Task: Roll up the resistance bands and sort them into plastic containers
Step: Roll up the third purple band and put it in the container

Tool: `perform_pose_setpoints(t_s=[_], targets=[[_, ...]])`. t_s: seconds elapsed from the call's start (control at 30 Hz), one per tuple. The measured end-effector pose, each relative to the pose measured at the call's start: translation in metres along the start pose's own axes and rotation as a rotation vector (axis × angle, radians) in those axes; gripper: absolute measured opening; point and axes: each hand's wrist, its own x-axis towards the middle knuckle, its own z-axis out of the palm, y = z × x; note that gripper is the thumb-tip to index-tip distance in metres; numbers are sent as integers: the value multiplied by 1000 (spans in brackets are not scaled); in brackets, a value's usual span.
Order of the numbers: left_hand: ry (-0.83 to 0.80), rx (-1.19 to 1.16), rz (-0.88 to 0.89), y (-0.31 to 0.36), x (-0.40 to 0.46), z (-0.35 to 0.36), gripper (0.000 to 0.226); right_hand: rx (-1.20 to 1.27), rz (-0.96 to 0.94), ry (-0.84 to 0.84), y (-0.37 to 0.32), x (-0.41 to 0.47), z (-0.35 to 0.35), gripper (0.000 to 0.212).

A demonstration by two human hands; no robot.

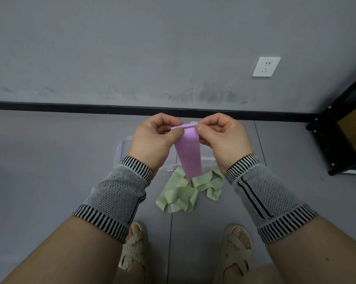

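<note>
A purple resistance band hangs down in front of me, its top edge curled into a small roll. My left hand pinches the roll's left end between thumb and fingers, and my right hand pinches its right end. Below, light green resistance bands lie loose and tangled on the grey floor. A clear plastic container sits on the floor behind my hands, mostly hidden by them; another clear plastic container shows between my wrists.
A black baseboard runs along the grey wall, which carries a white power socket. A black metal shelf frame stands at the right. My sandalled feet are at the bottom.
</note>
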Motion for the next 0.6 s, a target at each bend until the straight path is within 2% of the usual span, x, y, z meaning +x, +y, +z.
perform_pose_setpoints(t_s=[0.4, 0.6], targets=[[-21, 111, 19, 1, -1, -2, 19, -13, 12, -29, -1, 0, -3, 13], [-55, 144, 34, 0, 0, -4, 20, -20, 60, -151, 0, 0, -5, 9]])
